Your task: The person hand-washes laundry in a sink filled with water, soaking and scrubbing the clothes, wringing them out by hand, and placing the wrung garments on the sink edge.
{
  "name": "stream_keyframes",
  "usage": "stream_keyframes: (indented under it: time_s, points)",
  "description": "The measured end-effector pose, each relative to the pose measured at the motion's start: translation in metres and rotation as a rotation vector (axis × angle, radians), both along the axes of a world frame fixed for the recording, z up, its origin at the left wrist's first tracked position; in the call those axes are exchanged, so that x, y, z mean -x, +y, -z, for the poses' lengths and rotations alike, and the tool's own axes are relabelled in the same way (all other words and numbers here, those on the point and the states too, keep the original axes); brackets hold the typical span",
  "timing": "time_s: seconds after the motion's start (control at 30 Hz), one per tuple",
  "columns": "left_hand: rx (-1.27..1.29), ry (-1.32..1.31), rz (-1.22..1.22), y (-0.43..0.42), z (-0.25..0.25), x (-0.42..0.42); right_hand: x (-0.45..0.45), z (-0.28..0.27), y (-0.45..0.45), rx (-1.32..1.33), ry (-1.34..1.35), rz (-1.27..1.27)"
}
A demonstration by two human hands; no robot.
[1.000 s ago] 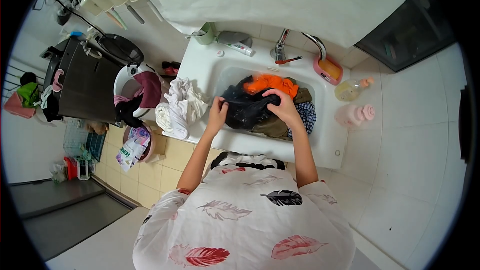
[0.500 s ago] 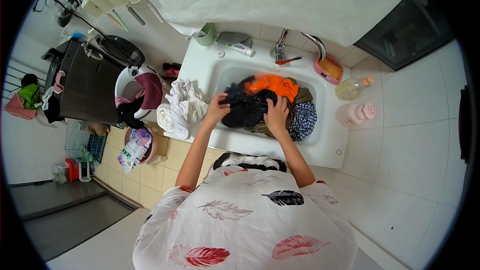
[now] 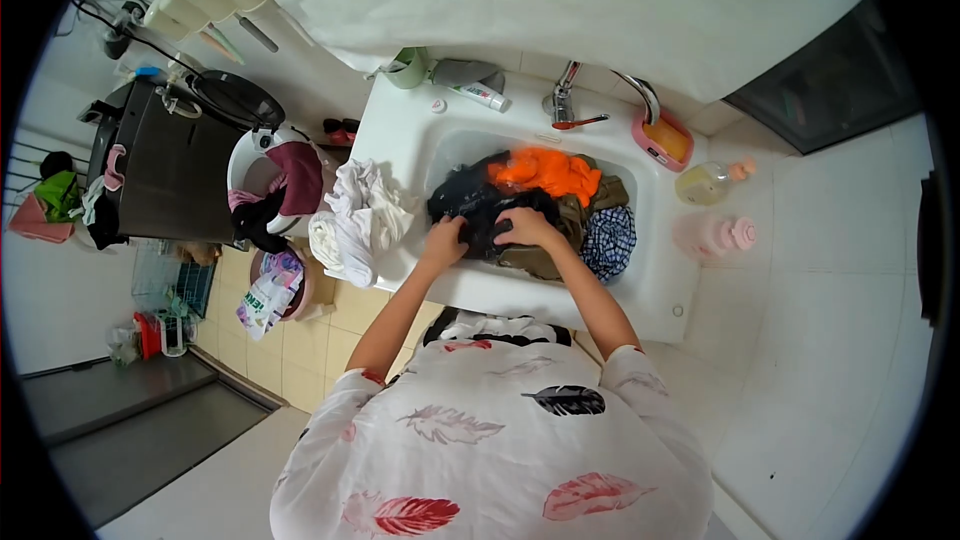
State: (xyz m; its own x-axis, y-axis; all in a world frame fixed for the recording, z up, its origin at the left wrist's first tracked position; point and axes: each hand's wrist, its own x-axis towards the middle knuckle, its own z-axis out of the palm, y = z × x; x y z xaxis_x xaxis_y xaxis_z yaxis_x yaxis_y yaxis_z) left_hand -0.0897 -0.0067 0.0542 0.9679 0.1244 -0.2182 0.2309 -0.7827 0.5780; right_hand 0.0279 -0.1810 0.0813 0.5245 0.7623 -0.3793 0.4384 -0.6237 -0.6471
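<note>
A wet black garment (image 3: 480,205) lies in the white sink (image 3: 655,275), among other clothes. My left hand (image 3: 446,240) is closed on its near left edge. My right hand (image 3: 528,227) grips the same dark cloth a little to the right, fingertips sunk into its folds. Behind it sits an orange garment (image 3: 545,172). To the right are an olive-brown garment (image 3: 575,215) and a blue-and-white checked cloth (image 3: 610,242). Some of the fingertips are hidden by the black fabric.
White clothes (image 3: 358,220) are heaped on the sink's left ledge. At the back stand the faucet (image 3: 563,105), a toothpaste tube (image 3: 484,96) and a pink soap dish (image 3: 662,140). Pump bottles (image 3: 714,234) line the right side. A white bucket (image 3: 240,165) holds dark clothes.
Both hands have moved nearer to my body and closer together, the right one shifting left. The black garment has been gathered toward the near side of the sink.
</note>
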Motion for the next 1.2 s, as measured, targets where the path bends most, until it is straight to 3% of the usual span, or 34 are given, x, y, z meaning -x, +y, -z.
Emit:
stream_keyframes:
  time_s: [0.07, 0.17, 0.23, 0.3, 0.4, 0.47, 0.6, 0.63, 0.7, 0.73, 0.8, 0.9, 1.03, 1.1, 1.2]
  points:
    - [-0.008, -0.108, -0.028, 0.005, -0.021, -0.004, -0.018, 0.004, -0.003, -0.152, 0.076, 0.072]
    - [-0.025, -0.091, -0.223, 0.005, -0.041, -0.019, -0.024, 0.007, 0.002, -0.198, -0.153, 0.299]
    - [-0.116, -0.148, -0.240, 0.004, -0.024, -0.031, -0.018, 0.016, 0.011, -0.143, -0.201, 0.387]
    - [-0.208, -0.207, -0.254, -0.001, -0.007, -0.038, -0.006, 0.022, 0.021, 0.118, -0.387, 0.436]
    - [-0.391, 0.039, -0.087, -0.010, 0.014, -0.041, 0.007, 0.036, 0.027, 0.136, -0.543, 0.344]
    - [-0.520, -0.180, -0.058, -0.013, 0.034, -0.039, 0.009, 0.046, 0.030, 0.168, -0.540, 0.321]
    - [-0.394, -0.136, -0.003, -0.009, 0.048, -0.049, -0.009, 0.066, 0.037, 0.154, -0.673, 0.333]
    - [-0.342, -0.083, -0.028, -0.010, 0.050, -0.053, -0.017, 0.070, 0.041, 0.150, -0.671, 0.332]
    - [-0.359, -0.097, -0.034, -0.010, 0.054, -0.065, -0.040, 0.075, 0.046, 0.514, -0.293, 0.123]
    - [-0.371, -0.115, -0.041, -0.009, 0.047, -0.074, -0.043, 0.095, 0.043, 0.513, -0.292, 0.121]
    - [-0.254, 0.014, -0.025, -0.005, 0.037, -0.083, -0.045, 0.110, 0.040, -0.057, -0.519, 0.483]
    - [-0.280, 0.030, -0.062, -0.004, 0.034, -0.085, -0.057, 0.094, 0.027, -0.046, -0.395, 0.344]
    - [0.045, -0.054, -0.159, 0.003, 0.051, -0.059, -0.048, 0.044, 0.013, 0.072, -0.041, 0.259]
    - [0.149, -0.138, -0.190, 0.007, 0.046, -0.046, -0.032, 0.038, 0.001, -0.007, -0.034, 0.308]
    - [0.253, 0.059, -0.310, 0.011, 0.027, -0.029, -0.020, 0.006, -0.015, -0.025, 0.050, 0.350]
